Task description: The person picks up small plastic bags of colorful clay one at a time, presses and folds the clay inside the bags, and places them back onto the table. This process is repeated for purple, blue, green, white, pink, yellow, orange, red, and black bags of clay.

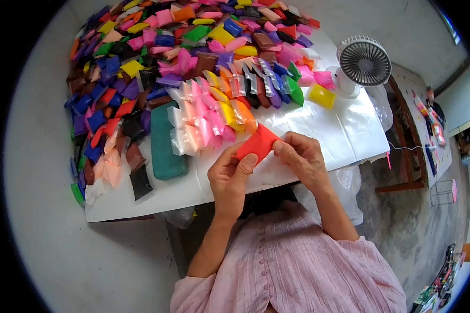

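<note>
A red packet (258, 143) is held between both hands above the front edge of the white-covered table (318, 136). My left hand (232, 169) grips its left end, thumb on top. The fingers of my right hand (299, 156) pinch its right corner. Just beyond the packet lie overlapping rows of clear-ended packets: orange (244, 116), yellow (228, 115), pink (212, 121) and peach ones, with black, brown, purple, blue and green (294, 91) ones farther back. A dark green case (164, 141) lies left of these rows.
A large heap of coloured packets (136, 62) covers the table's back and left. A yellow packet (321, 96) lies near a white fan (364, 61) at the right. Clear plastic bags (344, 193) hang below the table edge. Another table (402, 130) stands farther right.
</note>
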`<state>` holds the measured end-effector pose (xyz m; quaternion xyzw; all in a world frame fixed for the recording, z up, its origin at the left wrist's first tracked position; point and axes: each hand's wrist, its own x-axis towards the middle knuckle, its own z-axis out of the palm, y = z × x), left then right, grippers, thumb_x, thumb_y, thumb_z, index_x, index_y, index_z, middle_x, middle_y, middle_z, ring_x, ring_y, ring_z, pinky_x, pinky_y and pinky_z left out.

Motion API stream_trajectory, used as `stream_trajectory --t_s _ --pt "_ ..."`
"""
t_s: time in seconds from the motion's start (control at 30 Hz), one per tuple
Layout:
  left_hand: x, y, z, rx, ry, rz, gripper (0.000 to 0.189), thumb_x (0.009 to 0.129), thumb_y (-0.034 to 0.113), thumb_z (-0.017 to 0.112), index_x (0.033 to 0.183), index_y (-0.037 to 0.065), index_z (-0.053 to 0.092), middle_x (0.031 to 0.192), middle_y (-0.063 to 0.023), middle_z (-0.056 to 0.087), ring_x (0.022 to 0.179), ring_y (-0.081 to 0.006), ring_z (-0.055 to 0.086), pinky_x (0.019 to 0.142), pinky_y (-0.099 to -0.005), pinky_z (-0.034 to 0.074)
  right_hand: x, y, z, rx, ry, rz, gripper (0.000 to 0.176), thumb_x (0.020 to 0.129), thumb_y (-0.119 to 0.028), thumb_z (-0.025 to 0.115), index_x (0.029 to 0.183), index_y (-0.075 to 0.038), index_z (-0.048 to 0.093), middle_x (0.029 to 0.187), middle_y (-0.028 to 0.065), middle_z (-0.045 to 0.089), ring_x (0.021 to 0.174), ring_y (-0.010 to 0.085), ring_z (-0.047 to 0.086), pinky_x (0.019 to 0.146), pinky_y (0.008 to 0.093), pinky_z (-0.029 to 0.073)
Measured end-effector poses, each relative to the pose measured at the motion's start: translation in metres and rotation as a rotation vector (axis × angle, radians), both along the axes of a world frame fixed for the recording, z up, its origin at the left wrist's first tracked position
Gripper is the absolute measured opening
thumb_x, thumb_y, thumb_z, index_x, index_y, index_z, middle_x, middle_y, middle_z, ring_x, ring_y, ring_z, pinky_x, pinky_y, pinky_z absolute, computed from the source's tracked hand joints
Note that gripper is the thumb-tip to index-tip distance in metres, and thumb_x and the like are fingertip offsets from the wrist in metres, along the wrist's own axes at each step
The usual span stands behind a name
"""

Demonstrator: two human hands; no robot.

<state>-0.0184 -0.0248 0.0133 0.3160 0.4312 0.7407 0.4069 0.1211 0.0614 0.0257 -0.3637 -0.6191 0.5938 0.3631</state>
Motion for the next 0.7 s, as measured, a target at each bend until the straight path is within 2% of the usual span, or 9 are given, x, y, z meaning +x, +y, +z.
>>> stream_trajectory --t_s 0.1,0.2,0.3,0.33,0.43,0.47,0.57,0.6,0.7 --pt "0.003 0.002 0.0 0.09 0.639 0.275 0.032 0.08 0.001 0.07 0.112 0.002 0.064 0.097 -0.0082 0.06 0.081 -0.0159 0.055 0.069 -0.0269 0.045 0.001 -0.004 0.005 -0.034 -0.039 -0.036 0.026 0.091 -0.023 0.067 0.079 0.0 0.062 0.069 -0.0025 0.055 0.062 0.0047 0.045 0.054 0.0214 0.037" --pt "0.003 0.001 0.007 0.199 1.232 0.465 0.04 0.073 -0.004 0.07 0.112 0.002 0.064 0.104 -0.0101 0.057 0.089 -0.023 0.053 0.074 -0.031 0.044 -0.003 -0.016 0.019 -0.128 0.133 -0.003 0.025 0.091 -0.024 0.067 0.085 0.0 0.063 0.069 -0.0022 0.057 0.061 0.004 0.047 0.055 0.0194 0.039" --pt "0.009 0.001 -0.001 0.253 1.249 0.401 0.045 0.068 -0.007 0.067 0.111 0.005 0.065 0.105 -0.0126 0.055 0.089 -0.0278 0.051 0.076 -0.0336 0.044 -0.006 -0.013 0.011 -0.061 0.169 -0.043 0.026 0.091 -0.026 0.066 0.088 0.0 0.063 0.07 -0.0021 0.059 0.061 0.0033 0.048 0.054 0.0192 0.039" --pt "0.007 0.001 0.002 0.251 1.258 0.381 0.048 0.07 -0.007 0.064 0.117 0.003 0.061 0.107 -0.0107 0.055 0.09 -0.0231 0.05 0.076 -0.0325 0.044 -0.004 -0.012 0.012 -0.124 0.158 -0.052 0.023 0.09 -0.025 0.067 0.088 -0.002 0.065 0.07 -0.0029 0.059 0.059 0.0023 0.048 0.053 0.0183 0.038" --pt "0.003 -0.006 0.001 0.109 0.713 0.212 0.052 0.073 -0.004 0.06 0.125 0.001 0.055 0.11 -0.0082 0.054 0.094 -0.017 0.048 0.078 -0.0302 0.044 0.0 -0.008 0.007 -0.202 0.216 -0.087 0.02 0.089 -0.024 0.068 0.087 -0.005 0.065 0.068 -0.0042 0.057 0.057 0.0018 0.047 0.052 0.0175 0.037" --pt "-0.001 -0.008 0.001 0.073 0.574 0.109 0.049 0.08 0.002 0.058 0.128 -0.001 0.051 0.111 -0.005 0.054 0.091 -0.0107 0.049 0.076 -0.0258 0.044 0.001 -0.007 0.005 -0.2 0.234 -0.089 0.018 0.088 -0.024 0.069 0.087 -0.006 0.065 0.068 -0.0047 0.057 0.057 0.0015 0.047 0.051 0.0167 0.036" --pt "0.002 -0.007 0.009 -0.055 0.164 -0.117 0.041 0.087 0.006 0.06 0.126 -0.002 0.051 0.113 -0.0078 0.057 0.091 -0.0109 0.052 0.08 -0.0244 0.044 0.002 -0.007 0.001 -0.21 0.302 -0.061 0.018 0.088 -0.024 0.069 0.088 -0.007 0.065 0.069 -0.0044 0.058 0.057 0.0016 0.048 0.052 0.0167 0.037" --pt "0.006 -0.006 0.013 -0.09 0.134 -0.16 0.032 0.092 0.013 0.062 0.118 -0.003 0.055 0.105 -0.0052 0.06 0.087 -0.0076 0.053 0.079 -0.0228 0.045 0.001 -0.007 0.0 -0.203 0.317 -0.053 0.018 0.088 -0.024 0.069 0.088 -0.007 0.065 0.069 -0.0043 0.058 0.058 0.0016 0.048 0.052 0.0167 0.037" --pt "0.011 -0.001 0.012 -0.098 0.107 -0.166 0.026 0.091 0.014 0.064 0.11 -0.002 0.058 0.097 -0.0032 0.063 0.084 -0.0068 0.054 0.077 -0.0223 0.045 -0.003 -0.01 -0.001 -0.189 0.352 -0.046 0.017 0.088 -0.023 0.069 0.09 -0.007 0.064 0.071 -0.0042 0.058 0.059 0.0018 0.048 0.053 0.0167 0.037"
